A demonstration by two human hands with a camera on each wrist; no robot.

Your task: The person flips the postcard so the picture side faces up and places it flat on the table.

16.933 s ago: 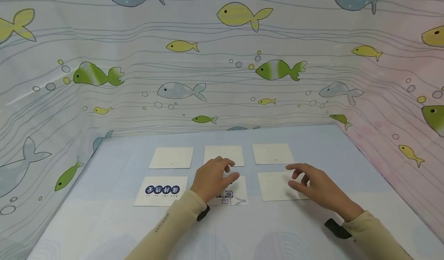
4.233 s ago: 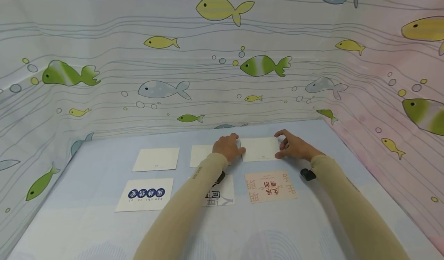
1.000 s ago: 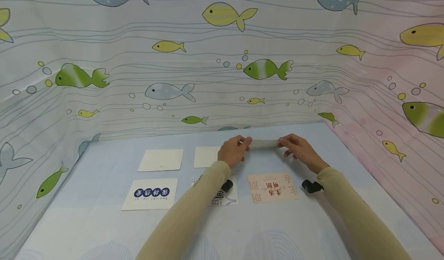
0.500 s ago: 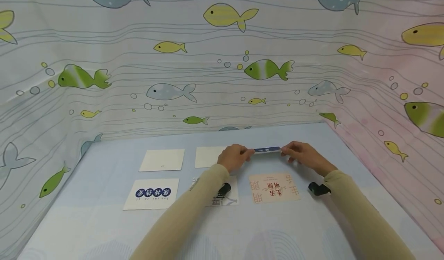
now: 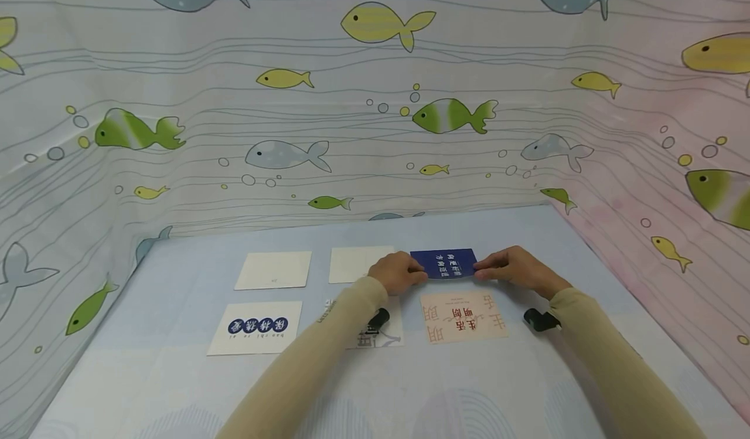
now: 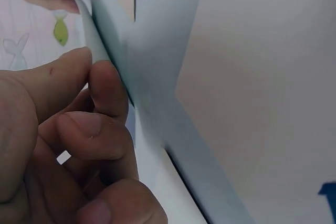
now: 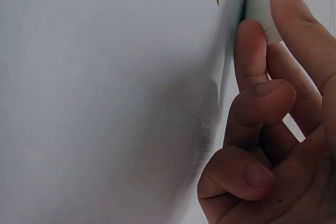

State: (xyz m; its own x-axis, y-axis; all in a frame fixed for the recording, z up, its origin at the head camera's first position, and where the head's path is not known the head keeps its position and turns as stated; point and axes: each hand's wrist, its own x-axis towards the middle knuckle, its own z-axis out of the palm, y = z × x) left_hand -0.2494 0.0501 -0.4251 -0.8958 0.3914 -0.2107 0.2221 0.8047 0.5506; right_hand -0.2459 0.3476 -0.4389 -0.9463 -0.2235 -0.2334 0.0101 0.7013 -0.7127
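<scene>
A dark blue card (image 5: 443,263) with white characters lies almost level at the back right of the table, its blue face up. My left hand (image 5: 397,273) pinches its near left corner between thumb and index finger. At the near right corner my right hand (image 5: 517,271) pinches it the same way. Both wrist views show the card edge-on, its pale side (image 6: 97,40) towards the left thumb and a strip (image 7: 261,3) between the right thumb and index finger. Just in front lies a peach card (image 5: 463,318) with red characters.
Two blank cream cards, one at the left (image 5: 273,271) and one in the middle (image 5: 357,265), form the back row. In front lie a white card with blue circles (image 5: 258,344) and a grey-lettered card (image 5: 389,322), partly under my left arm. Fish-print sheeting (image 5: 375,120) surrounds the table.
The card in my hands was blank side up, was lifted on edge, and has turned over to its blue face, lowering towards me. Earlier still, the peach card's place showed a blank face.
</scene>
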